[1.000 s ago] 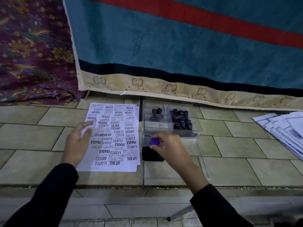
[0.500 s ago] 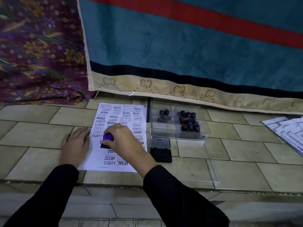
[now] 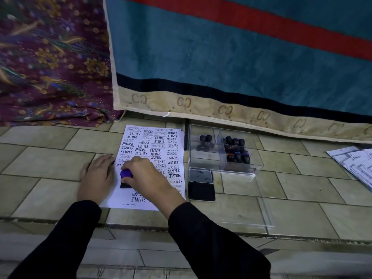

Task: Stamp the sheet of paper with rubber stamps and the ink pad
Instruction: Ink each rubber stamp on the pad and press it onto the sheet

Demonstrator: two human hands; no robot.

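A white sheet of paper (image 3: 161, 146) covered with black stamped words lies on the tiled ledge. My right hand (image 3: 149, 176) grips a purple-handled rubber stamp (image 3: 126, 175) whose black base rests on the sheet's left middle. My left hand (image 3: 96, 176) lies flat, palm down, on the sheet's left edge and the tile beside it. Right of the sheet sits the open ink pad (image 3: 202, 191), its silver lid tilted up behind the black pad. Behind the pad, a clear plastic box (image 3: 203, 158) holds several dark stamps (image 3: 235, 150).
The box's clear lid (image 3: 251, 210) lies flat on the tiles at the front right. A stack of printed sheets (image 3: 356, 164) fans out at the far right. A teal and red blanket (image 3: 241, 57) and patterned purple cloth (image 3: 50, 57) hang behind. The ledge drops off in front.
My right hand carried the purple stamp from the ink pad leftward to the sheet, then shifted it slightly down the sheet's left side. My left hand stayed on the paper's left edge.
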